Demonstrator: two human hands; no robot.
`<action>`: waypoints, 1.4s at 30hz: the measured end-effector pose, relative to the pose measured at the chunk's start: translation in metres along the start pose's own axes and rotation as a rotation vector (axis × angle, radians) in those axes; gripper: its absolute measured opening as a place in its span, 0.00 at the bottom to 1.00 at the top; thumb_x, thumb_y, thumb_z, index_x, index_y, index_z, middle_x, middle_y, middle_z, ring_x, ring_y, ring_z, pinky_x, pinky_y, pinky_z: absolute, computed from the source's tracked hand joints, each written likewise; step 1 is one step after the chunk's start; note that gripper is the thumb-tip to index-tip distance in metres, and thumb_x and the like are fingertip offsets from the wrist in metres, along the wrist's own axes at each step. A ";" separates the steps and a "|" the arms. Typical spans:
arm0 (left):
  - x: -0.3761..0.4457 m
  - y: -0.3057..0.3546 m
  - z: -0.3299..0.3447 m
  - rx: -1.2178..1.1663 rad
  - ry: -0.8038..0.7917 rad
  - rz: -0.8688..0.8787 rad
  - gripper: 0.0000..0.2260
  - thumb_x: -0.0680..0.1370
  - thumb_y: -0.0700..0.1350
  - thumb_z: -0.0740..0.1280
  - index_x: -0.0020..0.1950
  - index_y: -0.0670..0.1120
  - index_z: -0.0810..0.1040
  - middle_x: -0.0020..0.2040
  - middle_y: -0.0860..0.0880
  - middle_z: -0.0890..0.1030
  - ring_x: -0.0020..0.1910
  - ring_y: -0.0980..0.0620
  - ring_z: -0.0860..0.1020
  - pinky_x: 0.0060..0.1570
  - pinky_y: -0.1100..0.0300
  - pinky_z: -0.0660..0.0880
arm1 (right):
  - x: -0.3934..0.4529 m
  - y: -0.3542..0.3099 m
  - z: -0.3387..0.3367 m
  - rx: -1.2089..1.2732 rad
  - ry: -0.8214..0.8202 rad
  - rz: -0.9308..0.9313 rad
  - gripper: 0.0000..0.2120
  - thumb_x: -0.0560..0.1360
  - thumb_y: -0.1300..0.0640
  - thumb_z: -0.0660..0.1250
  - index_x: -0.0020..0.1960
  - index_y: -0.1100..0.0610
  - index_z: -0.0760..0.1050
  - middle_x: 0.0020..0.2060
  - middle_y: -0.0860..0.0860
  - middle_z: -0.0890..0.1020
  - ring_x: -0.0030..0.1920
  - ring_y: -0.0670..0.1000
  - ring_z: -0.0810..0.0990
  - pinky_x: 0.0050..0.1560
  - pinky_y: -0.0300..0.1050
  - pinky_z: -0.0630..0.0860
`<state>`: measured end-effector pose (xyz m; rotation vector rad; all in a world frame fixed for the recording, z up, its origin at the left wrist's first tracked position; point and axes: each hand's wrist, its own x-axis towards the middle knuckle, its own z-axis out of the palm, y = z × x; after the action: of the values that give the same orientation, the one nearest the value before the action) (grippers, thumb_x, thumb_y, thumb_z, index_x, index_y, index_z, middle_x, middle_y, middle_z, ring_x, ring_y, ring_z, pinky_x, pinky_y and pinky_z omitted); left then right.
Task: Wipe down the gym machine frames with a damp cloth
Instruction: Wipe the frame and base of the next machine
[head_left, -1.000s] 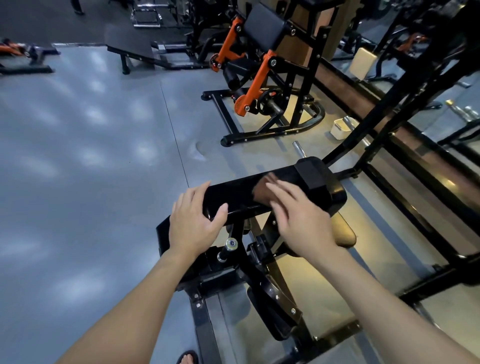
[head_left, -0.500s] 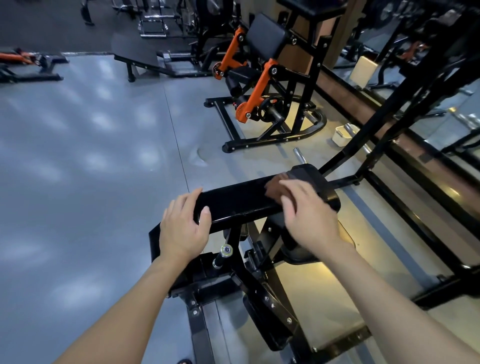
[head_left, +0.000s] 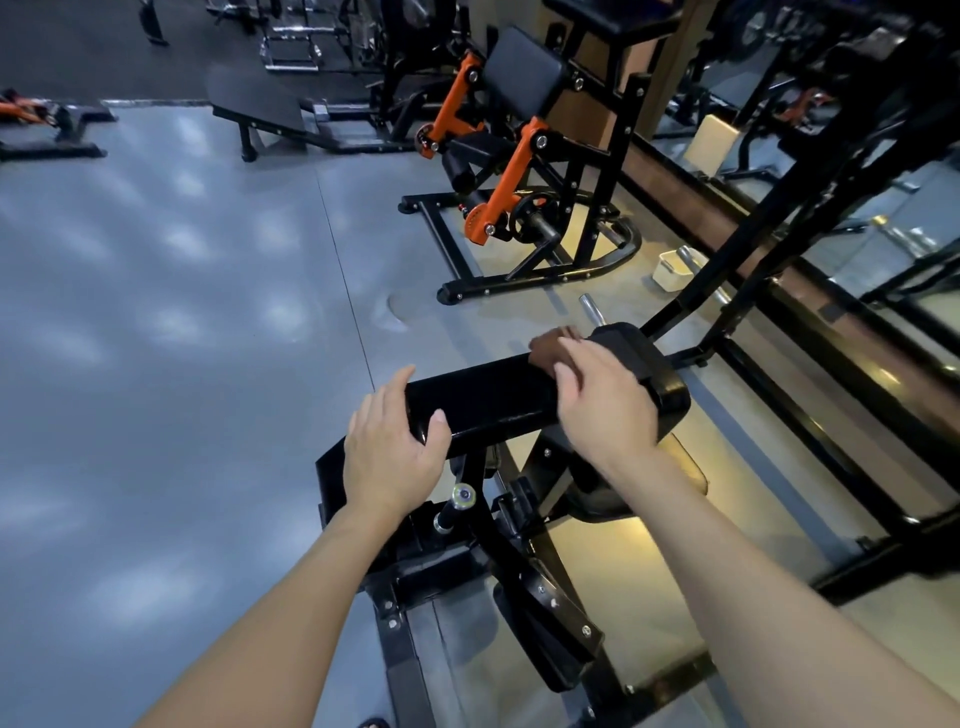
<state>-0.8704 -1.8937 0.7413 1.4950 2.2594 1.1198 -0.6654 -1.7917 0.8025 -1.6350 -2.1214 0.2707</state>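
A black padded bar (head_left: 488, 400) of a gym machine runs across the middle of the view on a black steel frame (head_left: 524, 566). A brown cloth (head_left: 548, 351) lies on the bar's right part, near its thick end pad (head_left: 649, 374). My right hand (head_left: 602, 405) lies flat on the cloth with straight fingers and presses it onto the bar. My left hand (head_left: 392, 452) rests over the bar's left end, thumb on the near side, fingers loosely over the top.
An orange and black machine (head_left: 514, 197) stands further back. A small white tub (head_left: 672, 270) sits on the floor by a black rack upright (head_left: 727, 260) at the right. Benches stand at the back left. Grey floor (head_left: 182, 364) spreads to the left.
My right hand has slid the cloth along the bar to the right and away from me, toward the end pad. My left hand has kept its place on the bar's left end.
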 end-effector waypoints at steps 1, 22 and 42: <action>-0.001 0.001 -0.002 -0.017 -0.008 -0.013 0.32 0.76 0.61 0.55 0.77 0.47 0.67 0.68 0.49 0.76 0.66 0.47 0.72 0.68 0.49 0.68 | -0.005 -0.015 0.007 0.002 -0.009 -0.038 0.20 0.86 0.47 0.58 0.78 0.43 0.69 0.76 0.41 0.71 0.69 0.47 0.77 0.65 0.52 0.78; -0.014 -0.111 -0.046 0.018 -0.403 -0.053 0.35 0.63 0.73 0.75 0.63 0.60 0.69 0.56 0.61 0.76 0.56 0.55 0.76 0.52 0.54 0.77 | -0.045 -0.051 0.015 -0.051 0.013 -0.054 0.20 0.85 0.47 0.59 0.77 0.40 0.69 0.74 0.40 0.73 0.64 0.48 0.79 0.58 0.49 0.79; -0.028 -0.131 -0.039 -0.244 -0.482 -0.149 0.55 0.63 0.61 0.82 0.81 0.57 0.53 0.75 0.52 0.62 0.76 0.52 0.62 0.74 0.49 0.66 | -0.111 -0.143 0.059 -0.318 -0.044 -0.386 0.17 0.78 0.50 0.72 0.66 0.42 0.80 0.68 0.39 0.79 0.42 0.54 0.81 0.34 0.47 0.80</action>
<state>-0.9703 -1.9617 0.6716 1.3039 1.8020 0.8434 -0.7942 -1.9308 0.7844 -1.3403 -2.5566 -0.1618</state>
